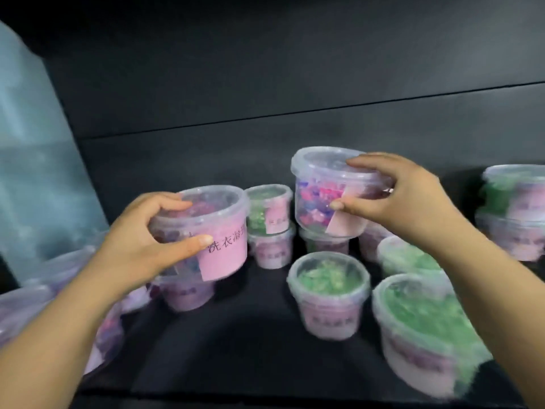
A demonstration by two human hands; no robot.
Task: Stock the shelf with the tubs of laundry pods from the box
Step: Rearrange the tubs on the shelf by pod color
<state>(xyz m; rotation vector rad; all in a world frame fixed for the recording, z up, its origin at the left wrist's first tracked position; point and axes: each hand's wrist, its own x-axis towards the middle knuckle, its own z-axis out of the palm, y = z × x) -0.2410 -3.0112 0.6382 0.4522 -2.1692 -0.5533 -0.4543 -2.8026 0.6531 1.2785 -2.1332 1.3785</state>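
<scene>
In the head view, the left hand grips the pink-label tub by its upper part: the thumb lies across the front wall beside the label and the fingers curl over the lid rim. This tub is tilted a little and is above the left middle of the black shelf, directly over a lower purple tub; if the two touch, I cannot tell.

The right hand pinches the purple-pod tub, with the fingers on the lid and the thumb on the side wall. It is upright, towards the back edge of the shelf, over another tub.

Between the two held tubs a small green tub stands stacked on a pink one. Nearer the front edge stands a green tub, and a large green tub is at the front right corner. At the left edge there is a pale blue translucent thing, too blurred to name
</scene>
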